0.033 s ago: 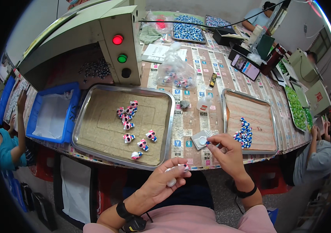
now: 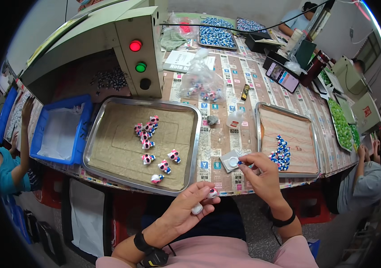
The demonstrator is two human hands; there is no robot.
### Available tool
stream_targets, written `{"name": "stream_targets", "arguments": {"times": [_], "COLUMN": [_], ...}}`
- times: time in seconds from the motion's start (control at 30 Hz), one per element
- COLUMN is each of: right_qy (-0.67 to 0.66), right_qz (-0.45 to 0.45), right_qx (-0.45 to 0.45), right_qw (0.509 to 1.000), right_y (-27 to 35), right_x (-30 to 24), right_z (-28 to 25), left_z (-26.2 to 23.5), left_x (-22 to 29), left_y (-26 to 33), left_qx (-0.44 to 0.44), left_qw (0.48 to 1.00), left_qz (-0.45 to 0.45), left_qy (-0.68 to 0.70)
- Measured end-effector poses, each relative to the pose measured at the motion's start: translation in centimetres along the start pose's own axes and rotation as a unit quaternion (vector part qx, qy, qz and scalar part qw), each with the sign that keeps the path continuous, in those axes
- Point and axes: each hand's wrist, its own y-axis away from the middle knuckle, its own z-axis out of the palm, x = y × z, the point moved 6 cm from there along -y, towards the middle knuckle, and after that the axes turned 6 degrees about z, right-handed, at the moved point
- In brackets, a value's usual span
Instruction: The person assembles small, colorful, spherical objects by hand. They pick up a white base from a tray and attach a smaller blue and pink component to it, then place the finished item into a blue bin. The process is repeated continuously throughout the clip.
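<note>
My left hand (image 2: 189, 202) is closed around a small white-and-pink toy head (image 2: 212, 193) with a dark face detail, near the table's front edge. A second white rounded piece (image 2: 196, 208) shows lower between its fingers. My right hand (image 2: 262, 173) pinches a small blue piece (image 2: 240, 163), likely a figurine body, at the edge of a small square pad with a round white patch (image 2: 232, 161). Several finished-looking cat figurines with dark glasses (image 2: 146, 134) lie on the left metal tray (image 2: 96, 152). Blue-and-white small pieces (image 2: 281, 154) are heaped on the right metal tray (image 2: 293, 120).
Left of the trays stand a blue plastic bin (image 2: 56, 134) and a beige machine (image 2: 139, 27) with lit red and green lamps. Beyond the pad are a small bottle (image 2: 234, 119), a plastic bag of figurines (image 2: 204, 82) and a phone (image 2: 282, 77). Co-workers sit at both sides.
The toy head in my left hand has turned slightly, so more of its dark face detail shows. My right hand has hardly moved.
</note>
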Motion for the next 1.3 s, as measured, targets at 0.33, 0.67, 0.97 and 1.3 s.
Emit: {"name": "stream_targets", "arguments": {"times": [0.33,0.67,0.97,1.3], "right_qy": [0.103,-0.165,-0.213,-0.176], "right_qz": [-0.103,0.027,0.06,0.015], "right_qx": [0.001,-0.127,-0.131,-0.137], "right_qw": [0.989,0.978,0.966,0.975], "right_y": [-0.9,2.7,3.7,4.2], "right_x": [0.3,-2.5,-2.5,-2.6], "right_z": [1.5,1.3,2.4,2.5], "left_z": [0.3,-0.1,0.3,-0.2], "left_x": [-0.5,-0.6,-0.9,-0.9], "left_y": [-0.5,-0.5,-0.4,-0.2], "left_qx": [-0.001,-0.007,-0.022,-0.019], "left_qw": [1.0,1.0,0.998,0.995], "left_qz": [-0.008,0.014,0.041,0.07], "left_qy": [0.021,0.004,-0.051,-0.063]}}
